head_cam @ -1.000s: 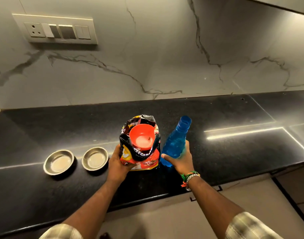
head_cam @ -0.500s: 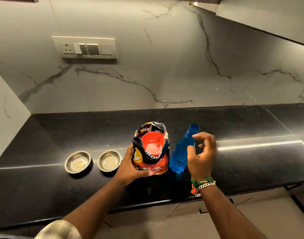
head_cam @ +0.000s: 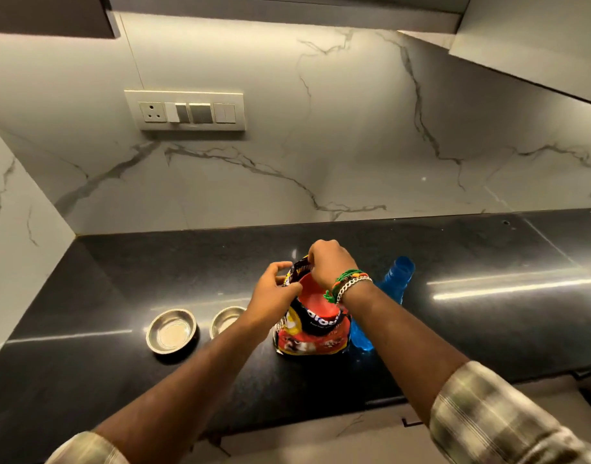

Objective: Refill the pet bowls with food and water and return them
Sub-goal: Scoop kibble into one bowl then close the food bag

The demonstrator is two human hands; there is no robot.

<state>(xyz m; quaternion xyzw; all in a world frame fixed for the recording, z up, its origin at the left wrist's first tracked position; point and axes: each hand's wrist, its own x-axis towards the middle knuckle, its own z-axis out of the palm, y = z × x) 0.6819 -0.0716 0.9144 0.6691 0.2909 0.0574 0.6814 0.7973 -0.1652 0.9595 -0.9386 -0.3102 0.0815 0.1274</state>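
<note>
A red and black pet food bag (head_cam: pixel 309 336) stands upright on the black counter (head_cam: pixel 119 380), with an orange scoop (head_cam: pixel 315 301) in its open mouth. My left hand (head_cam: pixel 274 293) pinches the bag's left top edge. My right hand (head_cam: pixel 331 264) grips the bag's far top edge from above. A blue water bottle (head_cam: pixel 392 279) without a cap stands just right of the bag, partly hidden by my right forearm. Two steel bowls sit left of the bag: one (head_cam: pixel 171 330) in full view, the other (head_cam: pixel 225 319) partly behind my left arm. Both look empty.
A marble wall rises behind the counter and at its left end. A switch panel with a socket (head_cam: pixel 185 110) is on the back wall. An overhead cabinet (head_cam: pixel 538 38) hangs at upper right. The counter's front edge runs below my forearms.
My right hand let go of the blue bottle and moved left onto the bag's top. My left hand rose from the bag's side to its top edge. The camera tilted up.
</note>
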